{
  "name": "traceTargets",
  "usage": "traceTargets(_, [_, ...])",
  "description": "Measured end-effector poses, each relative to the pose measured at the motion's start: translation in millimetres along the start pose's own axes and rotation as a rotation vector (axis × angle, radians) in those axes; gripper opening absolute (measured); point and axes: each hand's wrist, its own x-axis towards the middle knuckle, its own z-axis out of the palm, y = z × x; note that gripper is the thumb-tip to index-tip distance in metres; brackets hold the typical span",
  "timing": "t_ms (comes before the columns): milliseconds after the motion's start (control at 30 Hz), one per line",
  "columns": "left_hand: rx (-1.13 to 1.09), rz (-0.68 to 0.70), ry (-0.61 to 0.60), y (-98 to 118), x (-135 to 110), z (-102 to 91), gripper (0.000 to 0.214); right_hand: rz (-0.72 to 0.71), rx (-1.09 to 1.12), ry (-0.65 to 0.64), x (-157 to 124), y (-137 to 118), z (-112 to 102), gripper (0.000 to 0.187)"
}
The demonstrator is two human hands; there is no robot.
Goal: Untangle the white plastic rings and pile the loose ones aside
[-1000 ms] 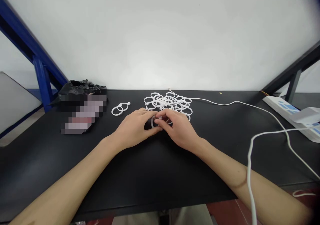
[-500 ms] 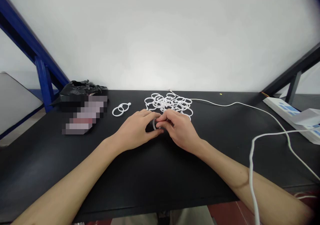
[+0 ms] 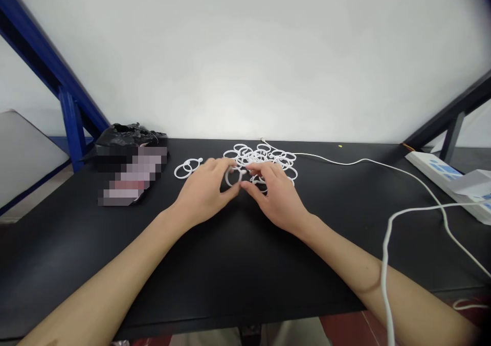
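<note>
My left hand [image 3: 205,190] is closed on a thin white plastic ring [image 3: 227,182] with a small round knob, pinched between thumb and fingertips and standing tilted above the table. My right hand [image 3: 274,192] is just right of it, thumb and index finger apart near the knob, with nothing visible between them. Behind the hands lies a loose pile of similar white rings [image 3: 255,156], partly hidden by the right fingers. Left of my left hand, two white rings [image 3: 183,171] lie overlapping on the black table [image 3: 245,264].
A crumpled black plastic bag [image 3: 128,136] and a pixelated package [image 3: 134,177] lie at the left. A white cable [image 3: 387,254] passes over my right forearm; another thin cable [image 3: 364,160] runs toward a white-and-blue box [image 3: 441,169] at right. A pale wall [image 3: 253,59] stands behind.
My right thumb and index finger have parted and come off the ring, which now shows its knob. My left hand keeps hold of it and has shifted slightly up and left.
</note>
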Motion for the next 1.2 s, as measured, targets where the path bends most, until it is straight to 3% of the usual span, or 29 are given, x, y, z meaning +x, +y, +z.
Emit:
traceTargets(100, [0.174, -0.082, 0.167, -13.8, 5.5, -0.9, 0.036, -0.056, -0.257, -0.037, 0.2, 3.2, 0.2, 0.029])
traceTargets(167, [0.299, -0.148, 0.216, -25.6, 9.0, -1.0, 0.037, -0.052, -0.363, -0.088, 0.5, 5.1, 0.8, 0.029])
traceTargets(400, [0.487, -0.277, 0.034, -49.5, 10.3, 2.3, 0.040, -0.048, -0.404, -0.173, 1.2, 7.7, 2.2, 0.015])
traceTargets(533, [0.490, -0.288, 0.036, -49.1, 9.0, 2.5, 0.041, -0.082, -0.387, -0.162, 1.3, 9.1, 2.0, 0.011])
traceTargets(633, [0.465, -0.243, 0.100, -46.2, 9.4, 0.7, 0.040, -0.122, -0.371, -0.143, 1.9, 9.9, 1.5, 0.010])
traceTargets(767, [0.322, -0.067, 0.175, -31.9, 7.7, -2.3, 0.035, -0.160, -0.353, -0.105, 2.9, 10.1, 0.5, 0.009])
traceTargets(967, [-0.044, 0.228, -0.022, 0.3, -2.4, 0.5, 0.035, -0.174, -0.191, 0.078, 2.6, 3.9, -0.7, 0.011])
traceTargets(1200, [-0.075, 0.191, -0.030, 7.3, -3.2, 2.7, 0.038, -0.113, 0.126, 0.161, 1.4, -1.4, -4.1, 0.015])
